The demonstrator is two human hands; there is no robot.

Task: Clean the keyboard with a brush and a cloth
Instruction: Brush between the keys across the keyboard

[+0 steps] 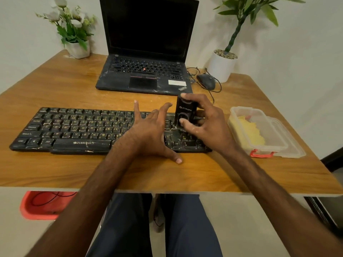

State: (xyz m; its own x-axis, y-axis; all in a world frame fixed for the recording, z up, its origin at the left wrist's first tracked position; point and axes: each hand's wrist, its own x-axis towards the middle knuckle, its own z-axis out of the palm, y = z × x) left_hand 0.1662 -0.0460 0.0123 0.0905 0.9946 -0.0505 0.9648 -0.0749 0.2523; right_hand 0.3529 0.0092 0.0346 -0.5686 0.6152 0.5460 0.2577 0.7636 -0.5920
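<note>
A: Starting at the left, what does the keyboard (74, 130) say about the job?

B: It lies across the wooden table (55, 86). Its left and middle keys show pale dust and streaks, so most of the brushing looks not yet done.

A: And the left hand (150, 134)?

B: Its fingers are straight and fanned out, flat on the keys right of the middle, with the thumb tip down on the table just in front. It grasps nothing and seems to be pinning the board. That is sensible: firm, even pressure there should stop the board sliding under the strokes.

A: Then the brush (184, 113).

B: It is a black block standing upright on the keys at the right end. The right hand (206, 125) has its thumb and fingers wrapped round it. The bristles are mostly hidden, so how they meet the keys cannot be told. Short, light strokes along the gaps between rows, driving crumbs toward one edge, would probably serve best.

A: And the cloth (246, 132)?

B: It is yellow and lies in the clear container (278, 127) just right of the keyboard. Neither hand touches it, and it is near enough for the wiping afterwards.
</note>
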